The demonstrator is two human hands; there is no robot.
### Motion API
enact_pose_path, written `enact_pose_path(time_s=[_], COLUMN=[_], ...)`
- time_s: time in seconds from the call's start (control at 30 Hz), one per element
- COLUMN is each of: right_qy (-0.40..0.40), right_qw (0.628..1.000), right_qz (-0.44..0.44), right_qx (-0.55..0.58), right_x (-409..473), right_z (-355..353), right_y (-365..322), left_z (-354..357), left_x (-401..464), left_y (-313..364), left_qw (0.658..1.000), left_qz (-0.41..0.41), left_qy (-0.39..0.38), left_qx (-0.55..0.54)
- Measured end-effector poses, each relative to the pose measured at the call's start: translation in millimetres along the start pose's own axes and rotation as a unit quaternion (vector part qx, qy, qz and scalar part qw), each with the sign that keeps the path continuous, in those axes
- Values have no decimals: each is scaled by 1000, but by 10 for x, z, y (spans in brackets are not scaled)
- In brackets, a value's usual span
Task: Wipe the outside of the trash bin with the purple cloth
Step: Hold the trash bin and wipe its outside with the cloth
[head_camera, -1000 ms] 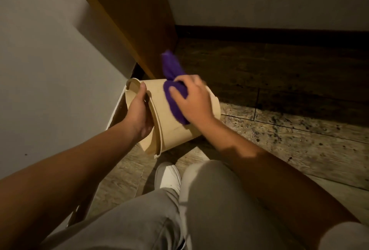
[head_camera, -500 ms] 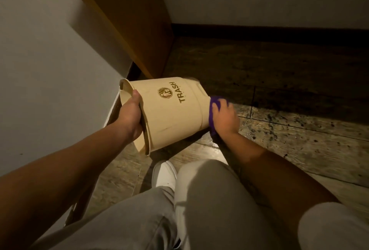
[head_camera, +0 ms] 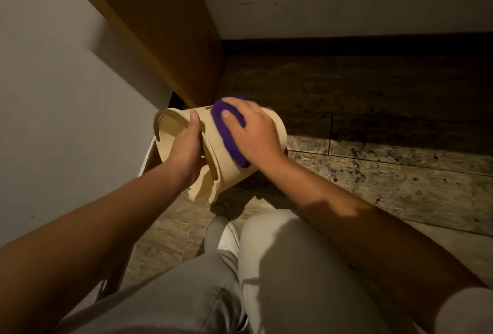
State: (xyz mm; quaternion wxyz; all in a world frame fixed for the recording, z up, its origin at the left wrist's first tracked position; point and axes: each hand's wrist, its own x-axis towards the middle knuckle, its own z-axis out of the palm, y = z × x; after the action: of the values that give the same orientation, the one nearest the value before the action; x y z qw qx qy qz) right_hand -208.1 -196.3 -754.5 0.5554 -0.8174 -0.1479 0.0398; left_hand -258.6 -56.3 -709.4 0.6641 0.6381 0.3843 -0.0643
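Observation:
A beige trash bin (head_camera: 226, 170) is held tipped on its side above the floor, mouth towards me and to the left. My left hand (head_camera: 186, 152) grips its rim, thumb along the outside and fingers inside the opening. My right hand (head_camera: 253, 133) lies flat on the bin's upper side, pressing the purple cloth (head_camera: 229, 133) against the wall. The cloth is bunched under my palm and fingers, with a fold showing to the left of my thumb. The bin's printed label is hidden under my hand and the cloth.
A white wall (head_camera: 66, 93) runs close on the left, with a wooden panel (head_camera: 165, 26) meeting the back wall in the corner. The floor (head_camera: 386, 173) is speckled wooden planks. My bent knees in grey trousers (head_camera: 280, 280) and a white shoe (head_camera: 226, 237) fill the foreground.
My right hand with the cloth moved from the bin's bottom end up onto its upper side, covering the label. My left hand kept its hold on the rim.

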Motion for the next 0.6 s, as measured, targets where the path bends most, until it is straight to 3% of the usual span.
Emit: enact_pose_path(time_s=[0.2, 0.5, 0.6], right_qy=[-12, 30, 52], right_qw=[991, 966, 959], right_qz=[-24, 144, 197], right_qx=[-132, -212, -195], right_x=[-191, -183, -224], right_z=[391, -17, -166], right_y=[-104, 1101, 1296], left_z=[23, -264, -361], left_x=[-29, -11, 17], left_y=[-25, -108, 24], left_qw=[999, 987, 987], left_qz=[-23, -34, -28], left_qy=[15, 152, 146], left_qx=[-42, 43, 52])
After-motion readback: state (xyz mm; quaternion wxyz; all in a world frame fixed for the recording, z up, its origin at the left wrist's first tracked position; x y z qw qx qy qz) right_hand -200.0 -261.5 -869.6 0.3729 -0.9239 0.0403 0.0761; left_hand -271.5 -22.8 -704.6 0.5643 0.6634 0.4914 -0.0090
